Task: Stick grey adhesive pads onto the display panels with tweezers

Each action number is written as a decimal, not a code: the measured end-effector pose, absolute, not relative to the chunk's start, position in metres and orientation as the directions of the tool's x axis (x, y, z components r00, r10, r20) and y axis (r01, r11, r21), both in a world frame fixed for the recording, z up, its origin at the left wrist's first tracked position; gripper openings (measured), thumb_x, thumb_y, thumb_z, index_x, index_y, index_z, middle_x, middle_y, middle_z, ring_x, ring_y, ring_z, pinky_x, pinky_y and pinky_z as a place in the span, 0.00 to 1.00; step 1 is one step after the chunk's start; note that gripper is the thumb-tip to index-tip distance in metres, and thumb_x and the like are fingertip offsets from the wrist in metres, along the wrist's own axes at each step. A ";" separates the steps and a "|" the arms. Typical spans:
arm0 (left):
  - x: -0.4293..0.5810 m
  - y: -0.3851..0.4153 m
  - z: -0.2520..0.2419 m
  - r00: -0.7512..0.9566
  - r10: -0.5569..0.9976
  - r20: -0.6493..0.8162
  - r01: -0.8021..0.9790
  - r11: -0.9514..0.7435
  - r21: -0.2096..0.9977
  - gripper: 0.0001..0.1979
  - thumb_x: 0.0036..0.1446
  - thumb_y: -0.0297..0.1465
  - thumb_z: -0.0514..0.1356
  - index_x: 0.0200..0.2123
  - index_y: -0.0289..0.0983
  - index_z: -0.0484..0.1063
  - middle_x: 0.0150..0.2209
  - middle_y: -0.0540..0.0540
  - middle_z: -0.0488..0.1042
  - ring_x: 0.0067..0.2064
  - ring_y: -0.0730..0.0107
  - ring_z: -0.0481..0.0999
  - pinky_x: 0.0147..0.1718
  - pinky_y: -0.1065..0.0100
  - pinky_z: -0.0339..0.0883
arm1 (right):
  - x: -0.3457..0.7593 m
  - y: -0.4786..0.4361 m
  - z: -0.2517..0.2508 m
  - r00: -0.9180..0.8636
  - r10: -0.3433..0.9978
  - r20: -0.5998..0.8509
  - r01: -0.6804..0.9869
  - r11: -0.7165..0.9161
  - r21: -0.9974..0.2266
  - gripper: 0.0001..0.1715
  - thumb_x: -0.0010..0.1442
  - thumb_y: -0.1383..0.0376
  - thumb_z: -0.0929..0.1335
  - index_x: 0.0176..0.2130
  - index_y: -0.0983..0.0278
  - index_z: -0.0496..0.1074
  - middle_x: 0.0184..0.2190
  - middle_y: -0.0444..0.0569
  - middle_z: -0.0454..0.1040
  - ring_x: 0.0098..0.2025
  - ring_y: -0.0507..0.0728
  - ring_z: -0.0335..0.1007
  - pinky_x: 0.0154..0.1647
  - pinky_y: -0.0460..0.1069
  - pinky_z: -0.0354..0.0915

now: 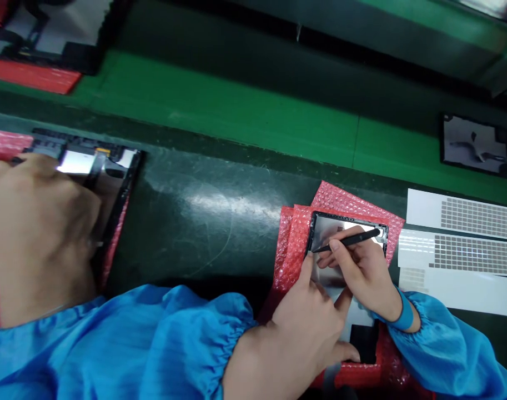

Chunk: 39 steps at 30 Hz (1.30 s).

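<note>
A tablet screen assembly [364,344], silver-backed with a black frame, lies on red bubble-wrap bags [297,244]. My left hand [305,328] rests on it, index finger stretched to the frame's left edge and thumb spread near the lower end. Pinched in my right hand [364,272] are slim black tweezers [355,239], slanted with the tip down at that left edge, beside my left fingertip. Whatever lies at the tip is too small to make out. My hands cover the middle of the panel.
At left, a co-worker's blurred hand [40,228] is over another tablet assembly [111,183]. White sheets with rows of small grey stickers [473,253] lie to the right. Further assemblies sit on the green ledge [236,111], one at far right [478,144].
</note>
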<state>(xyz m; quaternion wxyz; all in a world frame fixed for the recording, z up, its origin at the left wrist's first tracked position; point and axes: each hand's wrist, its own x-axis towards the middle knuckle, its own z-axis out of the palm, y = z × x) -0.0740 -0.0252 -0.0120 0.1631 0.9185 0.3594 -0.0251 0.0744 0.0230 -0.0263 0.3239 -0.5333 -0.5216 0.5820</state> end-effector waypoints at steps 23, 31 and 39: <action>-0.144 0.045 0.014 0.375 0.843 -0.385 0.867 -0.173 0.467 0.09 0.71 0.33 0.50 0.37 0.40 0.66 0.28 0.50 0.72 0.30 0.66 0.72 0.32 0.65 0.58 | 0.188 -0.019 -0.023 0.031 0.987 -0.155 0.118 -0.157 -0.980 0.12 0.70 0.52 0.73 0.44 0.58 0.77 0.36 0.48 0.84 0.37 0.61 0.87 0.44 0.54 0.83; -0.110 0.004 -0.012 0.239 0.942 -0.235 0.333 0.148 0.931 0.12 0.71 0.42 0.56 0.49 0.44 0.59 0.39 0.50 0.74 0.37 0.68 0.75 0.38 0.65 0.71 | 0.183 -0.037 -0.058 -0.011 0.978 -0.206 -0.082 -0.206 -0.975 0.11 0.73 0.53 0.70 0.48 0.56 0.75 0.43 0.50 0.85 0.47 0.63 0.85 0.55 0.60 0.78; -0.099 0.120 -0.011 -0.081 0.969 -0.234 0.013 0.236 0.972 0.35 0.54 0.37 0.73 0.62 0.42 0.65 0.36 0.49 0.80 0.31 0.65 0.80 0.32 0.65 0.76 | 0.183 -0.032 -0.069 0.349 0.932 -0.102 -0.243 -0.015 -0.970 0.11 0.71 0.52 0.71 0.46 0.56 0.75 0.40 0.46 0.84 0.40 0.60 0.85 0.46 0.55 0.79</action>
